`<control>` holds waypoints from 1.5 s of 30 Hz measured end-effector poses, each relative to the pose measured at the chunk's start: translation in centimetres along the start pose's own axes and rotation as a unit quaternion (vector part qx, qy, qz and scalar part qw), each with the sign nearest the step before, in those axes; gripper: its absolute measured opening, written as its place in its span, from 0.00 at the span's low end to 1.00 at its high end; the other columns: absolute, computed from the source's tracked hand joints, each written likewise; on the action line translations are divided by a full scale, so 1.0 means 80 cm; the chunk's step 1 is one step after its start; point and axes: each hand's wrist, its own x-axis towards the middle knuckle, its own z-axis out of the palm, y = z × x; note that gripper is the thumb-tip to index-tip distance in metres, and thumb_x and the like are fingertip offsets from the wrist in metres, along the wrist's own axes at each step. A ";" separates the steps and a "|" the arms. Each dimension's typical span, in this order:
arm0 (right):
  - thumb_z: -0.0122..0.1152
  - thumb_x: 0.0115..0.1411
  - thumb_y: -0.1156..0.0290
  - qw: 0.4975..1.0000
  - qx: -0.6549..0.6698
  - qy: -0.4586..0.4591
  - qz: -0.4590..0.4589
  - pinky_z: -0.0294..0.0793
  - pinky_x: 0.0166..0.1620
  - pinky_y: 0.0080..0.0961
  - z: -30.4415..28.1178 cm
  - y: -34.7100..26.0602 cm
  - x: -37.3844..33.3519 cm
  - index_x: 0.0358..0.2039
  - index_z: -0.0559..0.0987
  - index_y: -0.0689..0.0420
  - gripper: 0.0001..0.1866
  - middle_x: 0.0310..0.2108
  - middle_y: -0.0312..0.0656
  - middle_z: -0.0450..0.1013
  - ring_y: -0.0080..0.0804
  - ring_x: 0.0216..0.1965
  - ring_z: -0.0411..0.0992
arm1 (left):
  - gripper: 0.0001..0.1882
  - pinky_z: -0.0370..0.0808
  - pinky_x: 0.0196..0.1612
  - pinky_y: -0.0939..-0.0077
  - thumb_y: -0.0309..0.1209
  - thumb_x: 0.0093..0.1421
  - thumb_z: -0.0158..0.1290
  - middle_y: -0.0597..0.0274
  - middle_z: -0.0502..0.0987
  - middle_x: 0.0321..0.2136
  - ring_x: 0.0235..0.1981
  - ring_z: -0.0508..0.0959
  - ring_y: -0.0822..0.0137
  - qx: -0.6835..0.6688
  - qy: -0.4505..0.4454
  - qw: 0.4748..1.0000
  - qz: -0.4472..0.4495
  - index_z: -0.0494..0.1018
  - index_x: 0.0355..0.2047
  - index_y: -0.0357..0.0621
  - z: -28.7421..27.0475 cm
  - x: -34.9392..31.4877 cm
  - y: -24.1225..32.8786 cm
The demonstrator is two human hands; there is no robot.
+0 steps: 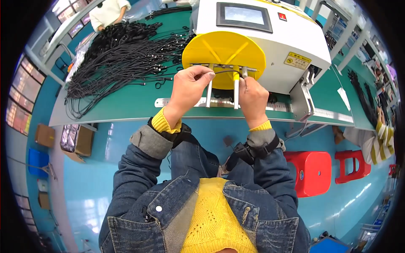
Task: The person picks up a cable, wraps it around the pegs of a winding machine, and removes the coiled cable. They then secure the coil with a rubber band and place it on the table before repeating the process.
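Note:
My left hand (188, 87) pinches a thin dark cable (223, 72) between thumb and fingertips, just left of the left metal prong (209, 93). The cable runs across to my right hand (254, 98), whose fingers are closed on it beside the right prong (236, 93). Part of what lies in the right fingers is hidden. Both prongs stick out toward me from a yellow round plate (224, 42) on the front of a white bench machine (276, 44), which looks like a cable winder.
A large heap of black cables (122, 59) covers the left of the green table (105, 107). A steel ruler (278, 106) lies along its front edge. Small scissors (159, 84) lie by the heap. Red stools (314, 173) stand at the right. Other people work at the far left and right.

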 end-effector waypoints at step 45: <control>0.55 0.51 0.66 0.915 0.140 -0.296 0.237 0.69 0.29 0.39 -0.079 0.024 -0.201 0.22 0.76 0.60 0.10 0.20 0.51 0.71 0.50 0.25 0.70 | 0.16 0.69 0.24 0.75 0.22 0.55 0.49 0.55 0.70 0.19 0.20 0.72 0.65 0.127 0.043 0.985 0.107 0.68 0.46 0.37 0.002 -0.081 -0.001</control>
